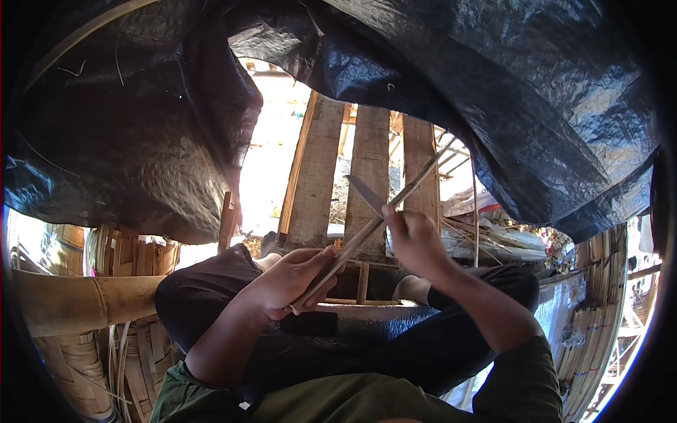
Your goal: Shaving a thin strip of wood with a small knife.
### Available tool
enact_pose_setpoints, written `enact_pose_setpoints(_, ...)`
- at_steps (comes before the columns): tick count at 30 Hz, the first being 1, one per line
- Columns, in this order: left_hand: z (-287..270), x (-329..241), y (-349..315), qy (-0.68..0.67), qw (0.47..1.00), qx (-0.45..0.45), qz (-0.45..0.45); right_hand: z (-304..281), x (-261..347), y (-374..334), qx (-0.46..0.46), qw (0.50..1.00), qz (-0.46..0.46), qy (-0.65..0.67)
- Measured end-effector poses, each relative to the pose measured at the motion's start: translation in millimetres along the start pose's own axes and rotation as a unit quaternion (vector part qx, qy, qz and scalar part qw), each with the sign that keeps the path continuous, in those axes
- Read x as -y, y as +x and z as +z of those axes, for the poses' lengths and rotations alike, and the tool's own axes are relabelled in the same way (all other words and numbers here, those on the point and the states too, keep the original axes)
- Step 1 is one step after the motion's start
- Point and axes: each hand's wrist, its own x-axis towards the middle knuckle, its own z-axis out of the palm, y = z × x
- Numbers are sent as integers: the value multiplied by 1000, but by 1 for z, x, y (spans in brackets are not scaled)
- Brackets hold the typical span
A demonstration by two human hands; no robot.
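A long, thin strip of bamboo [361,236] slants across my lap, from its near end at the lower left up to the far right. Near that lower end, my left hand [305,276] is closed round the strip. My right hand [416,243] grips a knife [365,192], whose blade points up and to the left and crosses the strip. The knife's handle is hidden inside my right fingers. Blade and strip overlap just beyond my right thumb; whether they touch I cannot tell.
Wooden planks [319,169] stretch away in front of me. Dark plastic sheeting [564,99] hangs overhead and on both sides. A thick bamboo pole [92,304] lies at my left knee. Bundled bamboo strips [591,345] stand at the right, with litter [501,240] beyond my right knee.
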Motion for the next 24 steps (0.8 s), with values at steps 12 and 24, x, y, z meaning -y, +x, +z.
enact_pose_setpoints(12, 9, -2, -4, 16, 999, -47, -6, -27, -9, 25, 30, 992, 124, -1)
enact_pose_setpoints(24, 6, -3, -3, -20, 999, -21, -23, -1, 14, -13, 79, 996, 22, 39)
